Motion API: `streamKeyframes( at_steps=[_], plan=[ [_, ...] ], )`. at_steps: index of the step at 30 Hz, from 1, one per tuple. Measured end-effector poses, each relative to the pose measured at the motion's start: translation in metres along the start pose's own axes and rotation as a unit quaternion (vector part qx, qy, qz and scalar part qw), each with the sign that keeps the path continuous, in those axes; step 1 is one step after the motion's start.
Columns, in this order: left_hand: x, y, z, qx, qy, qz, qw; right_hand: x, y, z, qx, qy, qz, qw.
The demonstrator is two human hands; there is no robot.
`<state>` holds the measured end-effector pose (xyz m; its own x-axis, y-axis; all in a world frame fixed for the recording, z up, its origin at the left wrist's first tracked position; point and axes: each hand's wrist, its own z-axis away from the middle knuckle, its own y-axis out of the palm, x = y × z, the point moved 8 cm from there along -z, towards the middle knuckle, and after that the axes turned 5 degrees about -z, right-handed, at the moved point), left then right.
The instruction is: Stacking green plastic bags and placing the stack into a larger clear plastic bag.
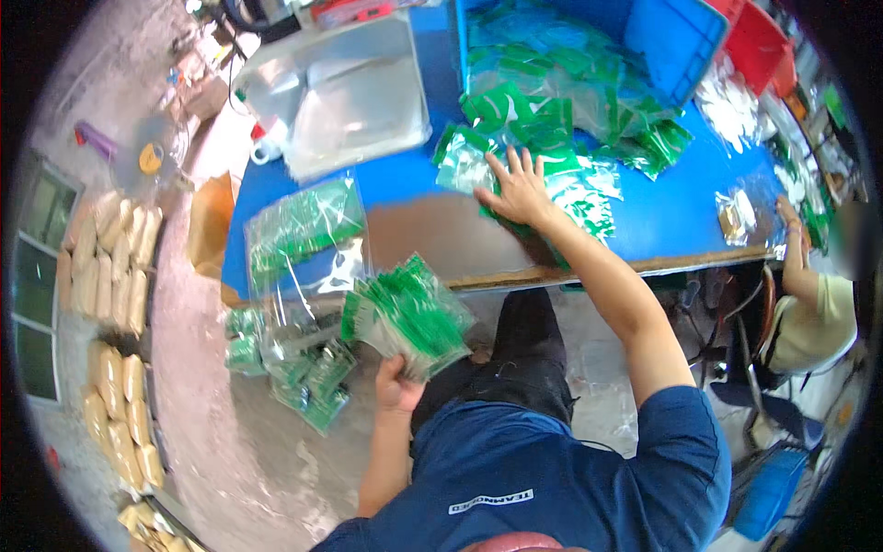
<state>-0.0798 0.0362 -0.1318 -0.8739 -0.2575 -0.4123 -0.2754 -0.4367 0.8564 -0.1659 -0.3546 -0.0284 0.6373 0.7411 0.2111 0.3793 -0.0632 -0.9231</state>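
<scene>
My left hand (399,386) grips a thick stack of green-and-clear plastic packets (414,313) by its lower edge, in front of the table's front edge. My right hand (521,191) lies with fingers spread on the near part of a pile of green packets (579,189) on the blue table (662,221). Behind it, more such packets spill from a blue bin (676,46) tipped toward me. Left of the held stack, a large clear bag (308,230) with rows of green packets inside lies at the table's left corner.
A tray of clear plastic sheets (359,106) stands at the back left, beside a white tape roll (269,145). Below the table's left corner are bagged green packets (317,382). At the right sits a co-worker (814,317) near white pieces (731,106). Tan bundles (115,258) line the left.
</scene>
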Motion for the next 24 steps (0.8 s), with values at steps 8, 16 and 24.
streamKeyframes(
  at_steps=[8, 16, 24],
  plan=[
    [0.001, 0.011, -0.009, 0.072, -0.054, 0.005, 0.996, 0.081, -0.066, 0.062, 0.068, -0.171, -0.037, 0.982],
    [0.006, 0.042, -0.03, 0.022, -0.001, -0.112, 0.993, 0.112, -0.086, 0.08, 0.065, -0.207, -0.366, 0.905],
    [0.011, 0.016, -0.025, 0.055, -0.036, -0.014, 0.998, 0.108, -0.047, 0.105, 0.095, -0.255, -0.158, 0.949]
  ],
)
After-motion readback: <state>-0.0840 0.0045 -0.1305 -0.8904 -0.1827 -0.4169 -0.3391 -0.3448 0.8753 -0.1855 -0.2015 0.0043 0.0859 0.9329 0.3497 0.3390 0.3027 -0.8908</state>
